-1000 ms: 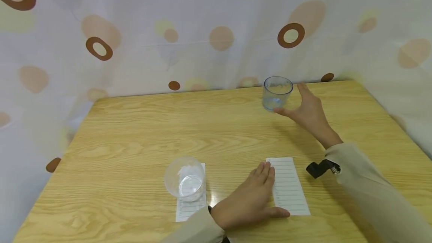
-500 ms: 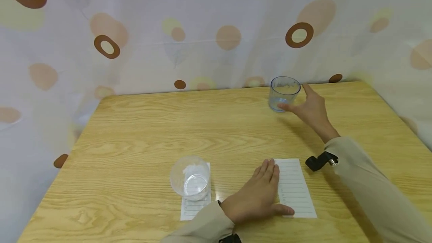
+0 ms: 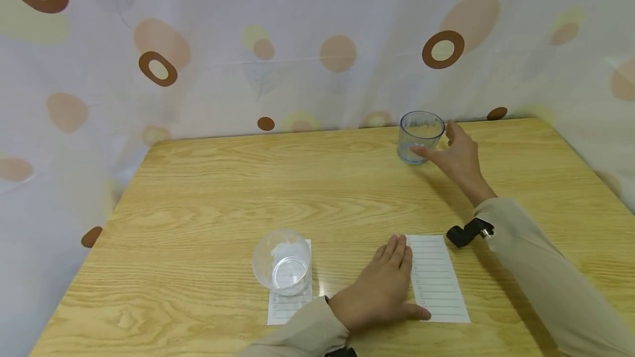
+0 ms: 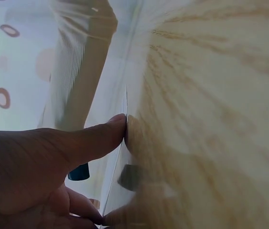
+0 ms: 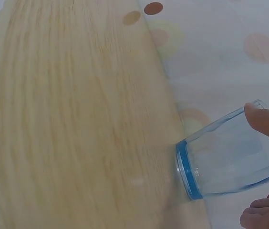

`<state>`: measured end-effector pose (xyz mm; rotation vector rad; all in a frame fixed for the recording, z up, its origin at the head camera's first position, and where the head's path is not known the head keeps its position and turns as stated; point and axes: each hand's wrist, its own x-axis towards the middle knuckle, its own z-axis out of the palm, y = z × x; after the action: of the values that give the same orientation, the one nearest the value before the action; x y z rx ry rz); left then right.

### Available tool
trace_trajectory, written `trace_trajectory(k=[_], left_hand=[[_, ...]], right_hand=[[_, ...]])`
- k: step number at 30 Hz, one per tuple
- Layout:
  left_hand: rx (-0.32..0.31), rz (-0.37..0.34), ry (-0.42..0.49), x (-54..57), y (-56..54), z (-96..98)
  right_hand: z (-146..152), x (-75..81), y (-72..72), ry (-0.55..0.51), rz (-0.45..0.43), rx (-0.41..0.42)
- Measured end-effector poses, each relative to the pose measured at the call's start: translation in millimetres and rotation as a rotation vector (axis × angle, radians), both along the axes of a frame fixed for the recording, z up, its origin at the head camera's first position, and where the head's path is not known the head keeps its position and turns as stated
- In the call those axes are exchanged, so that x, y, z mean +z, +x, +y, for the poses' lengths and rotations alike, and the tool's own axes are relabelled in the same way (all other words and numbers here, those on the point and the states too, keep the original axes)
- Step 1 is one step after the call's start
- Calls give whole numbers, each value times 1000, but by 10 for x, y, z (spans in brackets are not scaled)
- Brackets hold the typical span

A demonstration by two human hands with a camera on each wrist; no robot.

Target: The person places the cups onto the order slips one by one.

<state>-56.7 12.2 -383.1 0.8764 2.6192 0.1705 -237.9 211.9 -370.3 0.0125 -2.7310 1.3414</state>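
At the back right of the table stands a clear blue-tinted glass, its base thick and blue in the right wrist view. My right hand is around its right side. The thumb lies across the front of the glass, and the fingers curl at its far side near the rim. My left hand rests with straight fingers on the left edge of a lined paper sheet. In the left wrist view, the left thumb touches the paper's edge. Part of the sheet is hidden under this hand.
A clear plastic cup stands at the front, left of the left hand, on a second lined sheet. The wood-grain table ends at a patterned cloth close behind the glass.
My right hand has closed in on the glass, its thumb now further across the front and its fingers nearer the rim. The left hand has stayed on the paper. The view has shifted slightly.
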Motion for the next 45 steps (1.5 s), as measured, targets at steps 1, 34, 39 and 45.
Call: trace_trajectory(k=[1, 34, 39, 45], left_hand=[[4, -2, 3, -1, 1, 0], [-15, 8, -64, -16, -23, 34], [-31, 20, -65, -14, -23, 16], [-34, 24, -73, -10, -28, 22]], right_hand=[[-6, -15, -10, -16, 10, 1], [-107, -91, -35, -190, 62, -132], [-111, -62, 3, -198, 65, -123], [-99, -59, 37, -205, 77, -116]])
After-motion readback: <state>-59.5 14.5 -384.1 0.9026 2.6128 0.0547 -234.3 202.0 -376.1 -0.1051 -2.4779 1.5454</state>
